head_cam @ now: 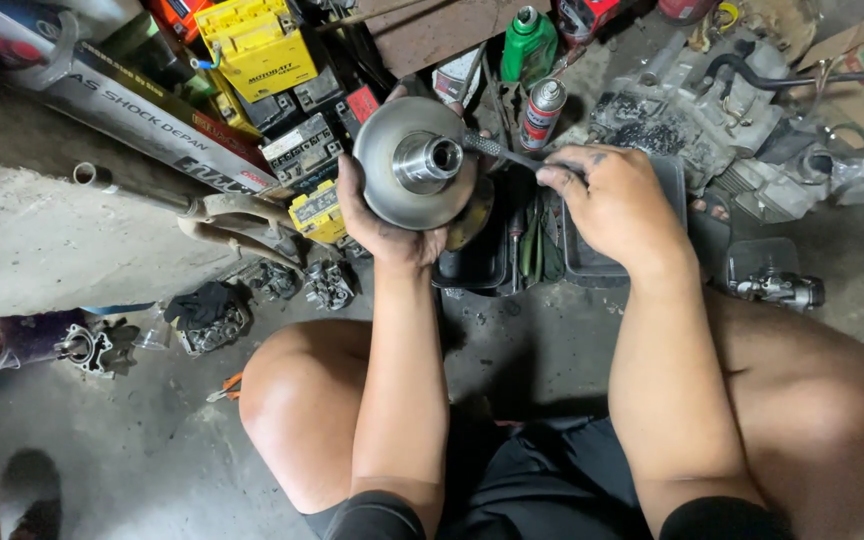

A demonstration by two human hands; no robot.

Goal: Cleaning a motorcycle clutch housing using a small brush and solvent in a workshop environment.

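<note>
Left grip (384, 215) clasped under metal pulley disc (414, 165); right grip (607, 195) pinching thin tool (500, 151) at its hub.

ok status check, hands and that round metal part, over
Left hand cups round grey metal pulley disc from below. Right hand pinches thin dark metal tool, tip at the hub. Nothing between them.

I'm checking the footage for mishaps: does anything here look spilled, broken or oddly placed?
Nothing looks spilled or freshly broken. The left hand holds a round metal pulley part upright; the right hand puts a thin tool to its hub. Engine parts and batteries lie scattered on the floor.
</note>
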